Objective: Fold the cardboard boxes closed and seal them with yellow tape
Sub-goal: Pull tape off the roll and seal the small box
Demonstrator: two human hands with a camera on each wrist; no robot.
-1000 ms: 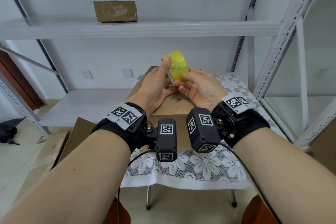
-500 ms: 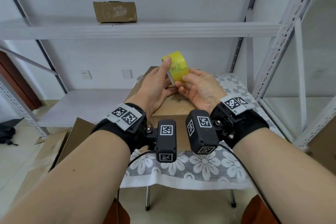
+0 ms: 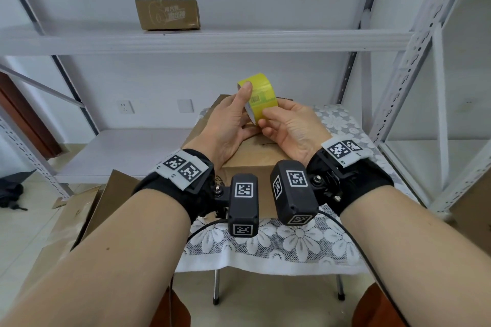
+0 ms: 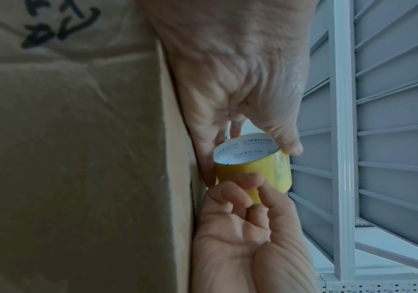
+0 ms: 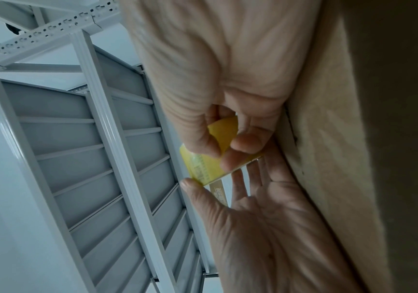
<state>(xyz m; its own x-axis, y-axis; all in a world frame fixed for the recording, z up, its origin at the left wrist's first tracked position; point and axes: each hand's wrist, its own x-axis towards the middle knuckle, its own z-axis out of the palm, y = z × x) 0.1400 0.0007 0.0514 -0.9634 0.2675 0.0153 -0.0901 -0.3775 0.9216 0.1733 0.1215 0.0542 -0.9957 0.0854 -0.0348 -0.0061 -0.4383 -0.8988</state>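
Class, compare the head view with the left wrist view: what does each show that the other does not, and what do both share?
Only the head view shows the small box on the upper shelf, the lace cloth and both wrist cameras.

Only the left wrist view shows the printed white inside of the tape roll and the black marks on the box side.

Both show the left hand holding the roll, the right hand picking at its surface, and the big box under them.
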